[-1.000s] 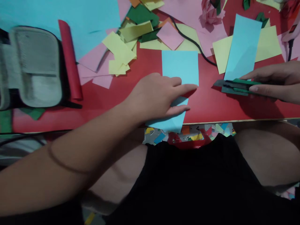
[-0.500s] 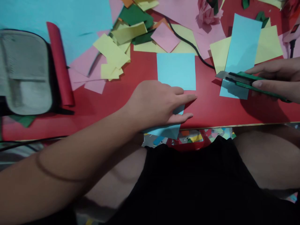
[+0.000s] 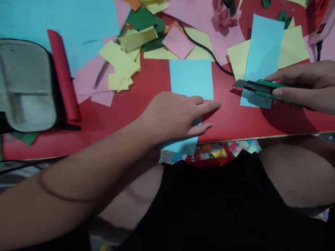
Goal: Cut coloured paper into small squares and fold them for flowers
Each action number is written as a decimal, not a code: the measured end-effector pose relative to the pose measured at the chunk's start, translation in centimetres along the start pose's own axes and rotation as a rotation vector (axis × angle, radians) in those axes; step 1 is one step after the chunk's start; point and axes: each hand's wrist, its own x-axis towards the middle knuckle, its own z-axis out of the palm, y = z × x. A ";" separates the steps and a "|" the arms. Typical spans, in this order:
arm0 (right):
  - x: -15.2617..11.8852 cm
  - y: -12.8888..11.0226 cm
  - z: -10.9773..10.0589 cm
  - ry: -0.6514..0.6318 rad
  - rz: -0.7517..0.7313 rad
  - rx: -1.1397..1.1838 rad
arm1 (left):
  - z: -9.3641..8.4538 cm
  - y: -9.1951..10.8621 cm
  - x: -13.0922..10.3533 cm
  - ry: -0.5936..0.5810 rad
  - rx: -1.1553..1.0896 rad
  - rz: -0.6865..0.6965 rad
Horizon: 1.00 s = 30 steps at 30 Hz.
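My left hand [image 3: 175,113] lies palm down near the front of the red tabletop, thumb and index finger stretched out and apart. Under it is a piece of blue paper [image 3: 180,144], whose lower end hangs past the table edge. A squarish blue piece [image 3: 192,78] lies just beyond my knuckles; whether the two join is hidden. On the right, my right hand [image 3: 306,85] grips a green utility knife [image 3: 274,91] with its blade out, pointing left. Below the knife rests a long blue paper strip [image 3: 263,52], on top of yellow paper [image 3: 294,47].
Yellow paper pieces [image 3: 119,61] and green and pink scraps are heaped at the back. A black cable [image 3: 204,45] crosses them. At left are a grey pouch [image 3: 28,83], a red paper roll [image 3: 64,75] and a large blue sheet [image 3: 78,24]. A pink paper rose [image 3: 225,14] sits at the back.
The whole view has shifted slightly, so most things on the table appear a little farther left. My left hand stays on the blue paper, and my right hand still holds the knife.
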 end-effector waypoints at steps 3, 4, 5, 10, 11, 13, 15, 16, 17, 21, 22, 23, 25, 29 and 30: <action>-0.1 -1.2 -0.3 -0.058 0.013 -0.023 | -0.3 0.1 -0.1 -0.008 -0.010 0.013; -0.1 -1.5 -0.3 -0.065 0.018 -0.023 | -0.5 0.1 -0.2 -0.019 -0.014 0.013; -0.1 -1.7 -0.3 -0.073 0.020 -0.023 | -0.7 0.0 -0.3 -0.029 -0.019 0.015; -0.4 -1.4 -0.1 -0.083 0.022 -0.024 | -0.3 -1.1 -0.9 -0.022 -0.030 0.014; -0.5 -1.2 -0.1 -0.087 0.024 -0.027 | 0.0 -1.4 -1.0 -0.009 -0.041 0.010; -0.5 -0.9 -0.2 -0.091 0.024 -0.040 | 0.7 -1.8 -1.2 0.012 -0.083 0.005; -0.4 -0.6 -0.2 -0.098 0.015 -0.057 | 1.3 -2.2 -1.3 0.044 -0.133 0.011; -0.3 -0.6 -0.2 -0.101 0.007 -0.066 | 1.5 -2.4 -1.4 0.058 -0.153 0.017; -0.2 -0.5 -0.2 -0.103 0.000 -0.072 | 1.7 -2.5 -1.5 0.067 -0.166 0.022; 0.0 -0.7 0.0 -0.105 -0.003 -0.075 | 1.8 -2.8 -1.6 0.072 -0.191 0.026; 0.0 -0.8 0.0 -0.107 -0.007 -0.074 | 1.8 -2.9 -1.5 0.071 -0.197 0.024; 0.0 -1.0 0.1 -0.115 -0.019 -0.068 | 1.8 -2.9 -1.5 0.069 -0.204 0.023; 0.0 -1.6 0.2 -0.144 -0.064 -0.046 | 1.9 -3.0 -1.5 0.076 -0.218 0.021; 0.1 -3.2 0.5 -0.189 -0.128 -0.049 | 2.3 -3.2 -1.5 0.109 -0.242 0.026; 0.1 -3.5 0.6 -0.188 -0.129 -0.066 | 2.3 -3.3 -1.5 0.118 -0.247 0.028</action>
